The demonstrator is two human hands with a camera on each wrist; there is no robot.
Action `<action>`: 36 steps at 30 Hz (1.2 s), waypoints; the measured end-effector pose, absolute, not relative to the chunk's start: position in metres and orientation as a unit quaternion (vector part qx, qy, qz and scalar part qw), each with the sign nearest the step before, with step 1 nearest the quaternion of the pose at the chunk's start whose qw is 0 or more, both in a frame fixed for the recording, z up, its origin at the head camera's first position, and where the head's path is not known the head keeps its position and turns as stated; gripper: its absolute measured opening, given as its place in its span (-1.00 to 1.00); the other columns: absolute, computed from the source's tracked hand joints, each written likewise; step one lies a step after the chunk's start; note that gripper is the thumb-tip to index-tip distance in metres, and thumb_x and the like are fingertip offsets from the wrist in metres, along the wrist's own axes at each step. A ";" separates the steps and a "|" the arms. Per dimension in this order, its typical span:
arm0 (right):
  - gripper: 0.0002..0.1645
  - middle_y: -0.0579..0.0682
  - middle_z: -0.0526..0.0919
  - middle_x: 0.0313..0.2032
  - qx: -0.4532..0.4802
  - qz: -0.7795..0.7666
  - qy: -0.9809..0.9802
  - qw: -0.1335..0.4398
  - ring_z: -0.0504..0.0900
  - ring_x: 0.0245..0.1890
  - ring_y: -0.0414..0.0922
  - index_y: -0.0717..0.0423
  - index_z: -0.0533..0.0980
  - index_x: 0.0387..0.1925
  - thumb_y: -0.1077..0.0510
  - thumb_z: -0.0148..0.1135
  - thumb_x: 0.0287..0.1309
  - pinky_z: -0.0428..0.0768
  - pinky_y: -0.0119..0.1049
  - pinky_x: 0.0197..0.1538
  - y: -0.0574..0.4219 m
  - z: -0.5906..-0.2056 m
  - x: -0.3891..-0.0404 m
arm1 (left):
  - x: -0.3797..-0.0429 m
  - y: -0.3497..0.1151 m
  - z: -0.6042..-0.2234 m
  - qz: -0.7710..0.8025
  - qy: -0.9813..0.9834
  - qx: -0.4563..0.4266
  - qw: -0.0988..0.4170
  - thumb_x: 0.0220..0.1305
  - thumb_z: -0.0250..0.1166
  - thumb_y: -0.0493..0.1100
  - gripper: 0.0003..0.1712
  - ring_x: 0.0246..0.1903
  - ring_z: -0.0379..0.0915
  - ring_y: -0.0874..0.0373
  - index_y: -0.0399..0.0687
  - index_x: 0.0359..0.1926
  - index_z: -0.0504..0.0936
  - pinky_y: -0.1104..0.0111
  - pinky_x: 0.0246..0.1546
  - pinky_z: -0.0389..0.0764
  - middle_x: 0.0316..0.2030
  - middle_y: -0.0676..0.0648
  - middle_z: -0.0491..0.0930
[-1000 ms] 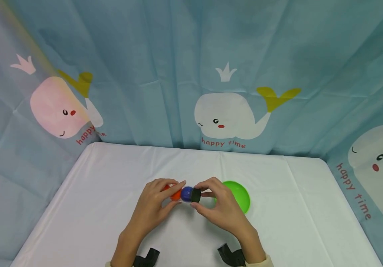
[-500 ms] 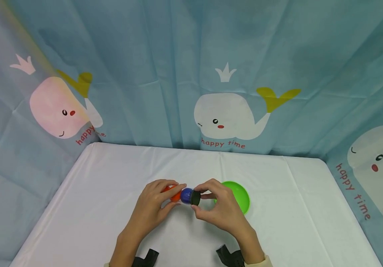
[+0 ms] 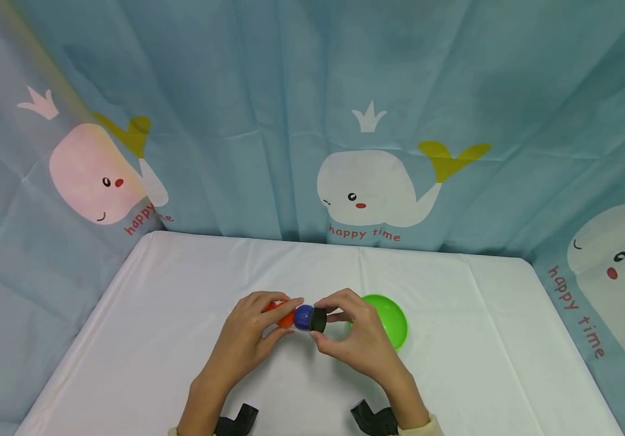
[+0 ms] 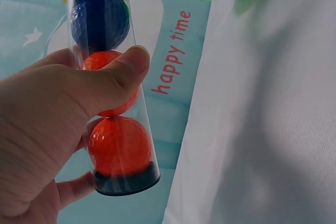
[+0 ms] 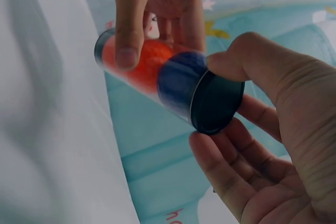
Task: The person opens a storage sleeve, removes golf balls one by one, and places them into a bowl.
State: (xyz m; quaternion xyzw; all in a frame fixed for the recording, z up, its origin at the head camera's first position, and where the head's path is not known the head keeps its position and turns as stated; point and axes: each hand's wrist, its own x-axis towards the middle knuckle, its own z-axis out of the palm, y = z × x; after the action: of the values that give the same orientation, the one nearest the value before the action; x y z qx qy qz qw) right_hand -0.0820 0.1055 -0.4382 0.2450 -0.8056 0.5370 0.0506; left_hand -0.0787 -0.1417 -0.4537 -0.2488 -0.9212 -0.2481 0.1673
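A clear plastic tube [image 4: 146, 109] holds a blue golf ball [image 4: 100, 23] and two orange golf balls [image 4: 119, 146] in a row, with a black cap at each end. My left hand [image 3: 248, 325] grips the tube around its orange-ball end, thumb across the middle ball in the left wrist view. At the blue-ball end, the thumb and fingers of my right hand [image 3: 360, 330] hold the black cap [image 5: 218, 103]. The cap sits on the tube, and the tube lies roughly sideways above the table. In the head view my left fingers partly cover the orange balls.
A green bowl [image 3: 392, 321] stands on the white-covered table [image 3: 465, 351], just beyond my right hand and partly behind it. Black wrist mounts [image 3: 238, 419] show under both forearms. A blue curtain [image 3: 269, 121] with printed whales hangs behind the table.
Both hands keep their places on the tube, with only slight shifts. My right fingers and the capped end dipped slightly half a second ago and are a little higher now.
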 end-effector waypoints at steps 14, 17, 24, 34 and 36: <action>-0.52 -0.20 0.72 -0.10 0.211 0.538 -0.814 0.048 0.72 -0.10 -0.24 -0.09 0.70 -0.06 0.26 0.67 -0.05 0.80 -0.38 -0.08 0.103 -0.437 -0.080 | -0.078 -0.141 -0.454 -0.249 -0.923 -0.247 0.159 0.09 0.67 -0.09 -0.26 0.16 0.57 0.13 0.45 0.31 0.67 0.10 0.17 0.68 0.11 0.12 0.67; -0.52 -0.21 0.72 -0.12 0.211 0.536 -0.816 0.048 0.72 -0.12 -0.25 -0.10 0.70 -0.07 0.26 0.67 -0.06 0.81 -0.37 -0.10 0.103 -0.437 -0.080 | -0.078 -0.141 -0.453 -0.257 -0.921 -0.249 0.152 0.11 0.65 -0.11 -0.26 0.18 0.58 0.16 0.44 0.32 0.66 0.15 0.14 0.72 0.13 0.14 0.67; -0.52 -0.21 0.72 -0.11 0.211 0.537 -0.816 0.034 0.75 -0.09 -0.25 -0.13 0.71 -0.08 0.29 0.64 -0.07 0.84 -0.18 -0.07 0.102 -0.436 -0.079 | -0.076 -0.141 -0.453 -0.258 -0.922 -0.249 0.149 0.11 0.65 -0.14 -0.26 0.19 0.59 0.20 0.41 0.32 0.67 0.21 0.03 0.78 0.14 0.17 0.67; -0.52 -0.19 0.74 -0.09 0.203 0.552 -0.809 -0.002 0.77 -0.08 -0.23 -0.09 0.72 -0.06 0.33 0.59 -0.05 0.81 -0.29 -0.02 0.105 -0.432 -0.078 | -0.076 -0.142 -0.455 -0.263 -0.918 -0.254 0.155 0.07 0.67 -0.18 -0.30 0.18 0.60 0.19 0.31 0.27 0.71 0.22 0.01 0.80 0.13 0.15 0.69; -0.52 -0.19 0.74 -0.08 0.204 0.555 -0.807 -0.010 0.77 -0.08 -0.23 -0.10 0.72 -0.05 0.33 0.60 -0.03 0.82 -0.26 -0.01 0.106 -0.432 -0.078 | -0.076 -0.143 -0.454 -0.261 -0.919 -0.250 0.157 0.07 0.67 -0.17 -0.29 0.18 0.60 0.19 0.32 0.27 0.71 0.22 0.01 0.80 0.13 0.15 0.69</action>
State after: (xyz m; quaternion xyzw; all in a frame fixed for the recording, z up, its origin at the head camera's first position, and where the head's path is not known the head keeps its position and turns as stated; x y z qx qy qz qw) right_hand -0.0782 0.1058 -0.4323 0.2043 -0.8066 0.5546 -0.0098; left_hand -0.0758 -0.1433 -0.4538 -0.2504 -0.9189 -0.2614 0.1568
